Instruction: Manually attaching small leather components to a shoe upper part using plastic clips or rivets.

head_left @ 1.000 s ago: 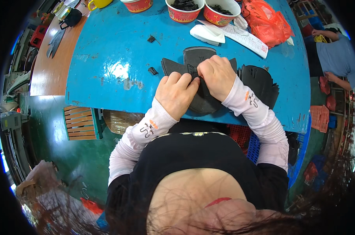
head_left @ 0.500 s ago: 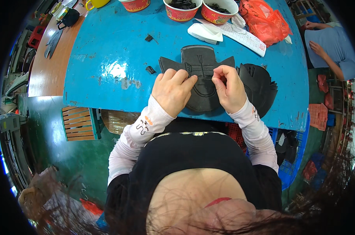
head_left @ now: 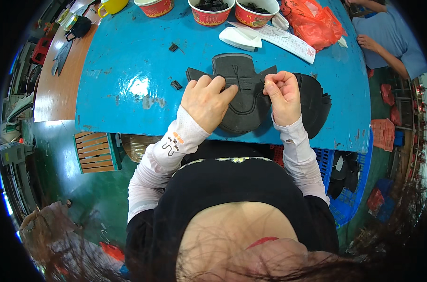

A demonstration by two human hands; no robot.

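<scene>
A black, flat shaped piece (head_left: 244, 105), with pointed side flaps and a curved groove, lies near the table's front edge. My left hand (head_left: 205, 102) is on its left side, fingers curled over the flap and thumb against the surface. My right hand (head_left: 286, 97) is by the right flap, thumb and fingertips pinched together; whatever is between them is too small to make out. Partly behind that hand lies a stack of similar black pieces (head_left: 314, 105) with notched edges.
Two small black scraps (head_left: 176, 84) lie left on the blue table (head_left: 124, 56). Toward the back are red-patterned bowls (head_left: 211, 18) holding black bits, folded white tissue (head_left: 240, 38), a printed sheet (head_left: 293, 43) and an orange plastic bag (head_left: 314, 28). Another person (head_left: 392, 40) is at the right.
My right hand has moved slightly right, away from the middle of the black piece, and turned, still pinched. The left hand stays on the piece. The whole view has shifted a little.
</scene>
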